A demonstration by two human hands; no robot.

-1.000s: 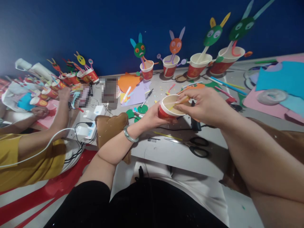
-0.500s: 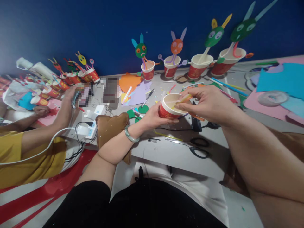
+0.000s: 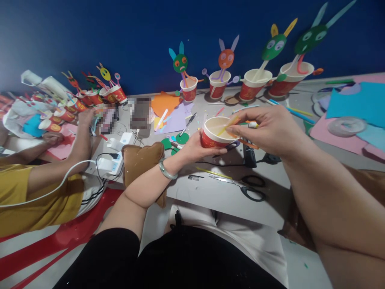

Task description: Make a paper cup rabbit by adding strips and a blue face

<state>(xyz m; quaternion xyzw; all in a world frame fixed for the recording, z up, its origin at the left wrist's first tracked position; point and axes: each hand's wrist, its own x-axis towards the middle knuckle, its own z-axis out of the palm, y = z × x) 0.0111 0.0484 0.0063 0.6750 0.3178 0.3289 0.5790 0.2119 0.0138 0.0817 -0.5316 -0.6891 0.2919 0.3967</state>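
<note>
My left hand (image 3: 197, 148) is wrapped round a red paper cup (image 3: 214, 139) with a white inside, holding it tilted above the table. At the cup's far-right rim, my right hand (image 3: 266, 129) pinches a yellow straw (image 3: 221, 131), whose end reaches into the cup. An orange straw (image 3: 251, 145) pokes out below the right fingers; whether it is fixed to the cup is hidden. Black-handled scissors (image 3: 252, 193) and another yellow straw (image 3: 214, 173) lie on the table in front of the cup.
Several finished cup figures, one with an orange paper head (image 3: 226, 59), stand along the blue wall. Coloured paper (image 3: 174, 118) and a tape roll (image 3: 344, 126) lie around. A power strip (image 3: 116, 162) with cables sits left, beside a co-worker's arm (image 3: 76, 140).
My right hand has shifted slightly, tilting the yellow straw lower into the cup. The cup stays in my left hand, and the view has moved a little.
</note>
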